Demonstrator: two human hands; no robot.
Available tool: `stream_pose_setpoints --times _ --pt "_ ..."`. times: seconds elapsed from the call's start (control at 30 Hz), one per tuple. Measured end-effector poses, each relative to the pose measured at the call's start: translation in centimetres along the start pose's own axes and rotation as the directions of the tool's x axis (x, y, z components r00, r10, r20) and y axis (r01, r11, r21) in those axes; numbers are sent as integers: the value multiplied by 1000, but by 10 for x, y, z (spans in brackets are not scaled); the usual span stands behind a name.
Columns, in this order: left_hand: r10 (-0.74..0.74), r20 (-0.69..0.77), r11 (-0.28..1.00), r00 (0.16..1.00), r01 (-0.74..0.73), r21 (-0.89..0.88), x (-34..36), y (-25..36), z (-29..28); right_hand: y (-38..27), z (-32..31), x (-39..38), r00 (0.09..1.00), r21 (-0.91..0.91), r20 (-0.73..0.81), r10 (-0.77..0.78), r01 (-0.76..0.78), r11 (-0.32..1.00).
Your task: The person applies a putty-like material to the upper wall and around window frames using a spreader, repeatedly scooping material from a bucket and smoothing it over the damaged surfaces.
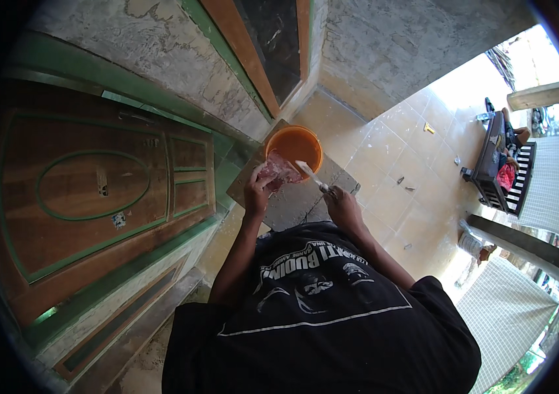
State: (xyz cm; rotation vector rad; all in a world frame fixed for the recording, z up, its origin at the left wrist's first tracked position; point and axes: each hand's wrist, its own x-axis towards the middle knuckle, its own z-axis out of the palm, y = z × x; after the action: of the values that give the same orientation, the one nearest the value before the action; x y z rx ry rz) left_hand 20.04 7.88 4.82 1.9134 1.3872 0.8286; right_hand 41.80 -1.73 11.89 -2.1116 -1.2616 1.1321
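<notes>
My left hand point(257, 189) is closed on the edge of a pinkish-red flat piece point(282, 172) smeared with white paste; its material is hard to tell. That piece overlaps the near left rim of an orange bucket point(296, 140). In my right hand point(343, 206) is a putty knife point(308, 171), its blade coated white and pointing up-left. The blade is by the bucket's near rim, just right of the pinkish-red piece; I cannot tell whether they touch. Beneath the bucket lies a grey, stained board point(286, 210).
A brown door with green trim point(95, 194) takes up the left. Rough plastered wall point(410, 49) rises ahead, beside a window frame point(290, 49). A dark bench point(499, 161) with cloth on it is at the right. A yellow object point(429, 128) and scraps lie on the tiled floor point(384, 164).
</notes>
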Motion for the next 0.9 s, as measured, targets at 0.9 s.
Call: stream_pose_setpoints --times 0.9 --pt "37 -146 950 989 -80 -301 15 23 -15 -36 -10 58 996 -30 84 33 -31 999"
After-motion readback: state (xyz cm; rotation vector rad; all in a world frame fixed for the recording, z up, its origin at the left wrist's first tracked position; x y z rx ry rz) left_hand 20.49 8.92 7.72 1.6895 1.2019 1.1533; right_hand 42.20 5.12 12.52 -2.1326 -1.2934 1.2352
